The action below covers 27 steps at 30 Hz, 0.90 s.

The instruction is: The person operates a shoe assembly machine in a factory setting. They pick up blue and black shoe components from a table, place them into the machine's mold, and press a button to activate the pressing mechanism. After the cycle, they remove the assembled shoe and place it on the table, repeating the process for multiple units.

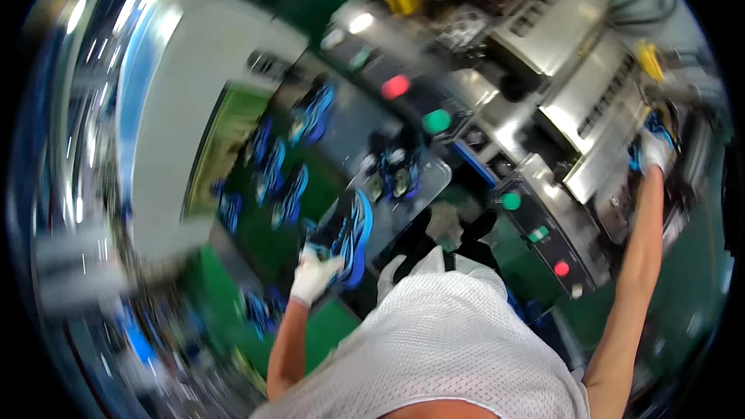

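At the right edge of the big metal machine [590,101], the right hand [656,154] is touching a blue shoe [658,126]; blur is hiding its grip. By the left edge of the gray tray [386,225], the left hand [314,275] is holding a running shoe [353,240]. The person is likely handling both, so careful hands are mattering next. A sneaker pair [402,167] is sitting near the tray's right corner. Hard metal is crowding the right hand.

texts, labels, brands: none readable | numbers, signs: none readable
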### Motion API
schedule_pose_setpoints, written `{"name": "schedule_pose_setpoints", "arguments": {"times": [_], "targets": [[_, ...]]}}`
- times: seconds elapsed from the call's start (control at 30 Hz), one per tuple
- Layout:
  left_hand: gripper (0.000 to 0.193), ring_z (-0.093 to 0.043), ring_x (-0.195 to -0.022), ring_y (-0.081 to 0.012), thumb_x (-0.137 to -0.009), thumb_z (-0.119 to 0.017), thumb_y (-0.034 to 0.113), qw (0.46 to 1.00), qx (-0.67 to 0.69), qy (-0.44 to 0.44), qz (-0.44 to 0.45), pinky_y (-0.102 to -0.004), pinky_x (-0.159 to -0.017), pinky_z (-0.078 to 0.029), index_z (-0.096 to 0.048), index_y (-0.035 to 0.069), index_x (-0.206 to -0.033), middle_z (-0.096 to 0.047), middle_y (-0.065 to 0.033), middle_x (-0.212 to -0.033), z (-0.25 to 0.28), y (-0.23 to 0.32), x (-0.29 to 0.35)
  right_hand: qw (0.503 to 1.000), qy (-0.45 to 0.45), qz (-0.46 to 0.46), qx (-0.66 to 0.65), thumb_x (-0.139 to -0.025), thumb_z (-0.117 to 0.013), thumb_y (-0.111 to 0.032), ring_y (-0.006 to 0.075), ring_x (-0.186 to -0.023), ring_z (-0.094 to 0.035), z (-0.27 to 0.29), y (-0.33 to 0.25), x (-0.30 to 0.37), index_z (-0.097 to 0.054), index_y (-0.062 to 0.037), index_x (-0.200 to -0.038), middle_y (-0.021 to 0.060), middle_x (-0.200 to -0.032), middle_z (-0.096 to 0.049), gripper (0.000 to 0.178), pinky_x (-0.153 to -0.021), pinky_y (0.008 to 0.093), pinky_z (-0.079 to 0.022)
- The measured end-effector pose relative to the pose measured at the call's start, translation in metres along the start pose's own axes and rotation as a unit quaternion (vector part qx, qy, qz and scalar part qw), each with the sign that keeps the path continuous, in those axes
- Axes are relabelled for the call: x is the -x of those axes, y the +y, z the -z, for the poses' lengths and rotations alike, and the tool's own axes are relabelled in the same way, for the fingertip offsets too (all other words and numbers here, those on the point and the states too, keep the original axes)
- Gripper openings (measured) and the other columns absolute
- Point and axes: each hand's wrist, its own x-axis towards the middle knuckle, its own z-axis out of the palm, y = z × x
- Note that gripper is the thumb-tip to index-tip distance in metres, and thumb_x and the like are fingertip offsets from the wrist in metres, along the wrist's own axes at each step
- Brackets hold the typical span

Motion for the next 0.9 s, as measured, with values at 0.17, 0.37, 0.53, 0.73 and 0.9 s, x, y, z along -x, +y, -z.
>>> {"name": "schedule_pose_setpoints", "arguments": {"times": [0.17,0.37,0.53,0.73,0.9], "targets": [[0.093,-0.058,-0.128,-0.0461,-0.076,-0.078,0.05,0.987,0.133,0.07,0.057,-0.0479,-0.107,-0.046,-0.042,-0.002,-0.145,-0.056,-0.0323,-0.14,-0.072,-0.072,-0.076,0.998,-0.07,0.004,-0.004,-0.092,-0.074,-0.019,0.0136,-0.072,-0.065,0.063,0.058,-0.056,-0.075,-0.0042,-0.109,-0.0002,-0.091,-0.073,0.023,-0.065,0.0317,-0.054],[0.076,-0.07,-0.104,-0.0417,-0.076,-0.082,0.043,0.951,0.212,0.222,0.027,-0.0489,-0.092,-0.054,-0.053,0.005,-0.135,-0.071,-0.0234,-0.114,-0.166,-0.077,-0.121,0.945,0.063,0.154,0.283,-0.098,-0.067,-0.041,0.026,-0.098,-0.066,-0.019,-0.081,0.185,-0.058,-0.0004,-0.14,0.0146,-0.117,-0.068,0.059,-0.086,0.0383,-0.054],[0.073,-0.066,-0.113,-0.0417,-0.08,-0.081,0.039,0.947,0.277,0.156,-0.048,-0.0465,-0.098,-0.052,-0.051,0.005,-0.138,-0.067,-0.0222,-0.122,-0.162,-0.093,-0.134,0.871,0.022,0.452,0.191,-0.094,-0.071,-0.049,0.0403,-0.138,-0.048,-0.175,-0.003,0.323,-0.044,0.0093,-0.147,0.0286,-0.152,-0.046,0.083,-0.114,0.0484,-0.041],[0.084,-0.053,-0.133,-0.0394,-0.083,-0.077,0.049,0.945,0.298,0.01,-0.134,-0.0448,-0.113,-0.041,-0.043,0.001,-0.143,-0.049,-0.0215,-0.144,-0.113,-0.121,-0.141,0.673,-0.034,0.35,0.651,-0.072,-0.087,-0.05,0.0446,-0.147,-0.035,-0.228,-0.038,0.362,-0.031,0.0065,-0.154,0.0307,-0.158,-0.035,0.114,-0.121,0.0493,-0.031],[0.069,-0.051,-0.132,-0.0395,-0.073,-0.087,0.029,0.903,0.159,0.144,-0.372,-0.0484,-0.11,-0.044,-0.058,0.008,-0.132,-0.054,-0.0186,-0.138,-0.035,-0.212,-0.136,0.848,-0.281,0.332,0.302,-0.082,-0.082,-0.023,0.0389,-0.146,-0.04,-0.282,-0.072,0.491,-0.032,0.005,-0.155,0.0296,-0.155,-0.041,0.093,-0.121,0.0424,-0.032]]}}
